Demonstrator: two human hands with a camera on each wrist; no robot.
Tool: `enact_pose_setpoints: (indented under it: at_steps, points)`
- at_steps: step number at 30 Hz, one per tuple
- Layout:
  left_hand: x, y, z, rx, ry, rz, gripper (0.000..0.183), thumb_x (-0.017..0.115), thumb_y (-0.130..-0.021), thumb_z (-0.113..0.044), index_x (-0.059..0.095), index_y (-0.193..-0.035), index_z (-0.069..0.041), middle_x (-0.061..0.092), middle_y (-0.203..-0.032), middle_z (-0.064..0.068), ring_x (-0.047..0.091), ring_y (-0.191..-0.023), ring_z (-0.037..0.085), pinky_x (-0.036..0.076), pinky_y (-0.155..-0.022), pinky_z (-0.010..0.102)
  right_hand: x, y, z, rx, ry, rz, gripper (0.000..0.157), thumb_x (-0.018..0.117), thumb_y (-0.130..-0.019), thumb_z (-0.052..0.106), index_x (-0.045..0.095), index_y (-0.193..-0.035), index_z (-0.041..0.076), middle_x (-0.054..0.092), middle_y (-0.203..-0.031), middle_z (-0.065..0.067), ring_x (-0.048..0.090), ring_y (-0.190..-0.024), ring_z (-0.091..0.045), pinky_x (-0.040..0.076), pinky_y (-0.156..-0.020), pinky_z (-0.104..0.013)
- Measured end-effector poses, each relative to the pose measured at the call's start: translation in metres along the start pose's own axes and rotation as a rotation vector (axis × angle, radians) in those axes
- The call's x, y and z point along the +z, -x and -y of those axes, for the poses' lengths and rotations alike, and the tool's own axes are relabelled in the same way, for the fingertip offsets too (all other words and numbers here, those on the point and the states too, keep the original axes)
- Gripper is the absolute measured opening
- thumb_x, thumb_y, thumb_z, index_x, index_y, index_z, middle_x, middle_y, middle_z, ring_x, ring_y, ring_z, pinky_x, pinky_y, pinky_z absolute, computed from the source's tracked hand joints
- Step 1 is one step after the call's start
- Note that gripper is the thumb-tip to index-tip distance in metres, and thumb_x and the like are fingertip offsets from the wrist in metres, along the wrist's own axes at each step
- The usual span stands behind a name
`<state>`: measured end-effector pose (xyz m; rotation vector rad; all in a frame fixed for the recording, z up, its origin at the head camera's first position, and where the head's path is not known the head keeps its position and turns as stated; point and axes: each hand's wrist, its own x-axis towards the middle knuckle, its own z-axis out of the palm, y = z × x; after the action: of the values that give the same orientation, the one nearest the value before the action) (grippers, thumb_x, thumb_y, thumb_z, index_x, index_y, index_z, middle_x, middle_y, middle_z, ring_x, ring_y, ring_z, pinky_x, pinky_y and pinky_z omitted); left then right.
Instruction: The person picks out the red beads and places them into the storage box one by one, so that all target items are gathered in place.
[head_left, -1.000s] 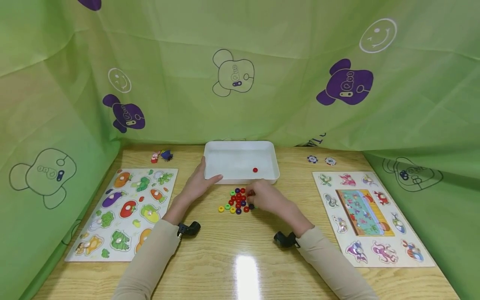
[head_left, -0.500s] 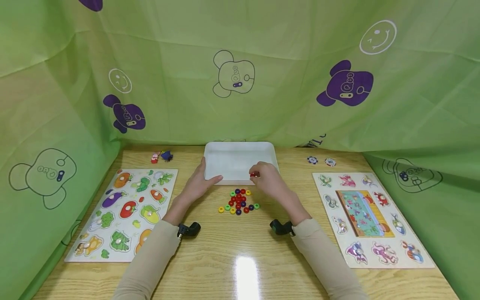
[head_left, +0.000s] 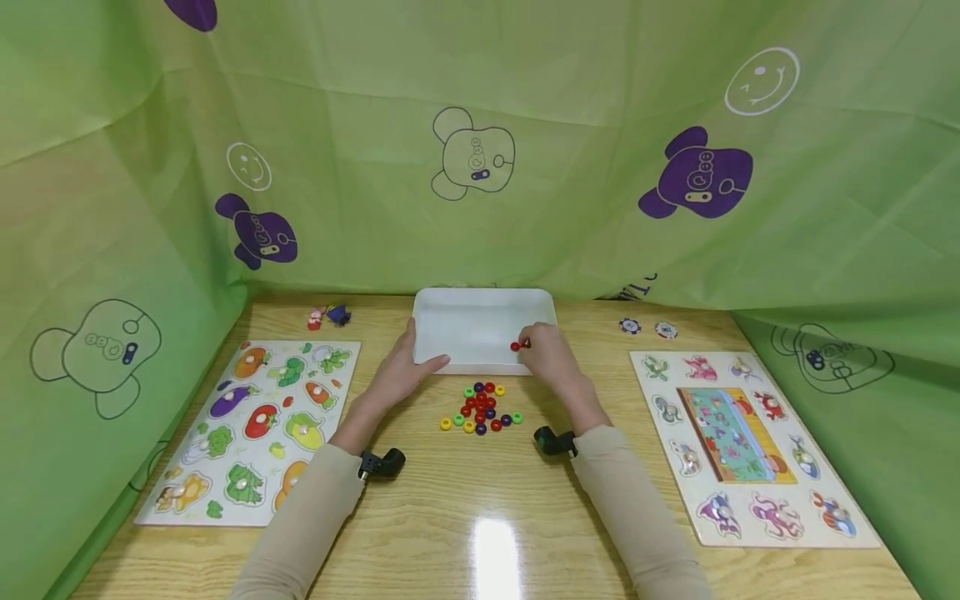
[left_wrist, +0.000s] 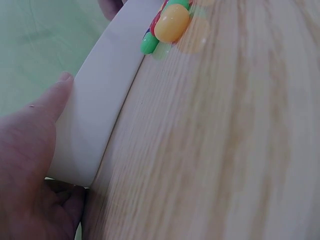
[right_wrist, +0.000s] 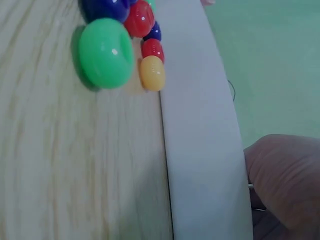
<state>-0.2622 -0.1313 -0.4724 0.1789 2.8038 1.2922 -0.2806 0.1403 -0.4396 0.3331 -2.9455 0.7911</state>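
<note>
A white tray (head_left: 480,327) stands at the back middle of the table. My left hand (head_left: 397,372) holds its near left corner; the left wrist view shows the thumb (left_wrist: 62,90) at the rim and the fingers bent below. Over the near right part of the tray, my right hand (head_left: 547,354) pinches a red bead (head_left: 527,342), mostly covered by the fingertips. Just left of it, another red bead (head_left: 515,347) lies inside the tray. In front of the tray is a loose group of red, yellow, green and dark blue beads, including a green bead (right_wrist: 106,54).
A vegetable puzzle board (head_left: 251,433) lies on the left and a sea-animal puzzle board (head_left: 738,450) on the right. Two small figurines (head_left: 327,317) stand back left; two poker chips (head_left: 648,328) lie back right. Green printed cloth (head_left: 375,225) hangs around the table.
My right hand has moved from the bead group up to the tray with a red bead. The left hand stays on the tray's corner. The head view has shifted slightly.
</note>
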Motion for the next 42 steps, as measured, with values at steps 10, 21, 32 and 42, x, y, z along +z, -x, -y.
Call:
enact_pose_setpoints:
  at_steps: [10, 21, 32, 42]
  points:
    - [0.0, 0.0, -0.002, -0.01, -0.012, -0.004, 0.104, 0.057, -0.081, -0.061, -0.005, -0.15, -0.013, 0.003, -0.157, 0.01, 0.009, -0.145, 0.03, 0.016, -0.116, 0.049, 0.004, -0.005, -0.002, 0.009, 0.019, -0.005, 0.02, 0.059, -0.078, 0.001, 0.069, -0.095, 0.0, 0.068, -0.095, -0.013, 0.059, -0.083, -0.023, 0.049, -0.066, -0.03]
    - [0.002, 0.001, -0.002, -0.001, -0.021, -0.004, 0.105, 0.057, -0.081, -0.06, -0.005, -0.15, -0.011, 0.004, -0.157, 0.012, 0.009, -0.145, 0.03, 0.016, -0.116, 0.049, -0.009, 0.002, 0.001, -0.051, -0.048, 0.002, 0.022, 0.062, -0.079, 0.006, 0.07, -0.099, 0.004, 0.064, -0.086, -0.008, 0.054, -0.076, -0.02, 0.046, -0.065, -0.029]
    - [0.001, -0.001, 0.0, -0.001, -0.029, -0.011, 0.105, 0.056, -0.08, -0.063, -0.004, -0.15, -0.012, 0.004, -0.157, 0.012, 0.009, -0.145, 0.03, 0.016, -0.116, 0.049, -0.027, 0.028, 0.037, -0.225, -0.04, 0.088, 0.015, 0.066, -0.084, 0.014, 0.071, -0.098, 0.008, 0.065, -0.084, 0.001, 0.056, -0.074, -0.012, 0.048, -0.065, -0.025]
    - [-0.001, 0.0, 0.0, -0.01, -0.018, 0.0, 0.105, 0.056, -0.081, -0.062, -0.005, -0.15, -0.012, 0.005, -0.157, 0.012, 0.011, -0.144, 0.031, 0.019, -0.115, 0.051, -0.005, 0.044, 0.055, -0.285, 0.103, 0.186, 0.017, 0.066, -0.084, 0.013, 0.072, -0.099, 0.012, 0.069, -0.09, 0.002, 0.058, -0.076, -0.008, 0.05, -0.069, -0.025]
